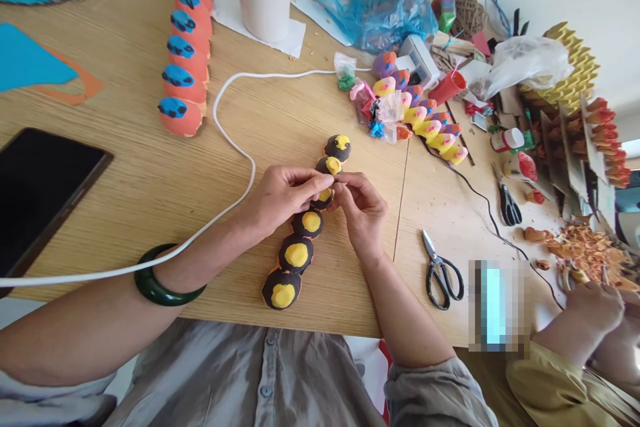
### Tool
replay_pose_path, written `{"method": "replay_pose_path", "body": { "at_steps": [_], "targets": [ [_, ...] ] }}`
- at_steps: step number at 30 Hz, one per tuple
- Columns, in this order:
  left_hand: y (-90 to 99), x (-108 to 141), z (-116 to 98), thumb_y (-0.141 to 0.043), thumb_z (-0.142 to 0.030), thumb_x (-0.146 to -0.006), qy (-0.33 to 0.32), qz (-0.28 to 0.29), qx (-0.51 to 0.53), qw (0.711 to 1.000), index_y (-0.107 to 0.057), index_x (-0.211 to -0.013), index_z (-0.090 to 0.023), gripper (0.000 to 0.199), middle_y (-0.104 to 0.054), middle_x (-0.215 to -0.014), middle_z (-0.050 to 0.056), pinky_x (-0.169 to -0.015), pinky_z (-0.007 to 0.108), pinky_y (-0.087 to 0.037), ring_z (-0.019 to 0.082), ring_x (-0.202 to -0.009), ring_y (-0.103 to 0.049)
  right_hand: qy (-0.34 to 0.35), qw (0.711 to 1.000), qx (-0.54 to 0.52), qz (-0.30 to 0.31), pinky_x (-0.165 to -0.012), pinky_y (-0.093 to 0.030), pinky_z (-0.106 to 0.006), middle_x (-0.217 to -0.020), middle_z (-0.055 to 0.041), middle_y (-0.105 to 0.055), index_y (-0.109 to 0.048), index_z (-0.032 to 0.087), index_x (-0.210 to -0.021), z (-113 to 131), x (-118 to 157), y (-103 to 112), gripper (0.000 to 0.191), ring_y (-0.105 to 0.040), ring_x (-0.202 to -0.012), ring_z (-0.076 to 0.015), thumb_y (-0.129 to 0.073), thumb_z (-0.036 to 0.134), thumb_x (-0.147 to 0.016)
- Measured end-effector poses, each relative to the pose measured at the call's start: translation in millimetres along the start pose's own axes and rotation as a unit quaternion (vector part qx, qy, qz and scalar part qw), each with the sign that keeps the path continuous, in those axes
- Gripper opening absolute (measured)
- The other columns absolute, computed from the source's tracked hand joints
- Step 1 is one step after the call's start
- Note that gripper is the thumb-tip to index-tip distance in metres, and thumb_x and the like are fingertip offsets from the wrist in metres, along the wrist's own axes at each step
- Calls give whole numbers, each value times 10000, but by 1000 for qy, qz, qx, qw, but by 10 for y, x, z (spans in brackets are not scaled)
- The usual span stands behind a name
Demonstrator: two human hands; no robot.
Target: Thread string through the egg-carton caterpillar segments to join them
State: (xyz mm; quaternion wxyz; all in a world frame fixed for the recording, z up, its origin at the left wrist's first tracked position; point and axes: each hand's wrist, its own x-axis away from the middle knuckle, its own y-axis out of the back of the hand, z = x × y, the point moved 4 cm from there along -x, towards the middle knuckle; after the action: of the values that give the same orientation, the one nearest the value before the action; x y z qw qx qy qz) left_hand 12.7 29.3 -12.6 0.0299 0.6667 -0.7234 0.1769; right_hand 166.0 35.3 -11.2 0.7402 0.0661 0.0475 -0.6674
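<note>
A strip of black-painted egg-carton cups [294, 277] lies on the wooden table, each visible cup topped with a yellow lump that looks like clay. The farthest cup also has small dark spots on its yellow. Above the upper cups, my left hand [287, 197] pinches with thumb and index finger. Fingertips of my right hand [363, 210] are also closed in a pinch, meeting the left ones. Something tiny and dark may be between them, but it is too small to make out. My hands partly cover the second and third cups.
Orange cups with blue tops [183, 80] stand far left, near a phone [45, 193]. A white cable [235, 140] crosses the table and my left forearm. Black-handled scissors [443, 277] lie right. Another person's hand [595, 307] is beside orange scraps [590, 253].
</note>
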Motion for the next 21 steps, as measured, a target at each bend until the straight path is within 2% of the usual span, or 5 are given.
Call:
{"method": "replay_pose_path", "body": {
  "at_steps": [9,15,18,21],
  "targets": [
    [25,2,-61,-758,-535,-821,-48,-20,-91,994,-794,-838,-181,357,-629,-655,-9,-568,213,-437,114,-615,-544,-6,1000,2,5,-606,-585,-243,-929,11,-707,-734,269,-985,14,14,-18,193,-622,-633,-76,-704,451,-930],
    [34,18,-90,-706,-529,-875,-99,-11,-157,983,-800,-882,-174,367,-756,-816,35,-657,211,-497,156,-741,-646,-38,999,7,-20,-592,-602,-245,-842,19,-703,-701,241,-916,36,11,0,249,-614,-596,-82,-730,488,-897],
    [30,26,-106,-704,-516,-884,-109,-8,-169,980,-808,-901,-180,352,-766,-827,32,-664,211,-495,154,-739,-649,-46,999,-8,-24,-581,-602,-236,-797,29,-682,-691,229,-871,34,2,2,240,-614,-597,-83,-775,453,-859],
    [30,34,-127,-693,-534,-891,-99,-22,-167,981,-803,-844,-183,371,-713,-718,14,-586,213,-442,136,-655,-597,-62,998,-25,-23,-565,-599,-237,-802,26,-702,-690,226,-862,16,-8,1,235,-614,-580,-81,-789,439,-845]
  ]
}}
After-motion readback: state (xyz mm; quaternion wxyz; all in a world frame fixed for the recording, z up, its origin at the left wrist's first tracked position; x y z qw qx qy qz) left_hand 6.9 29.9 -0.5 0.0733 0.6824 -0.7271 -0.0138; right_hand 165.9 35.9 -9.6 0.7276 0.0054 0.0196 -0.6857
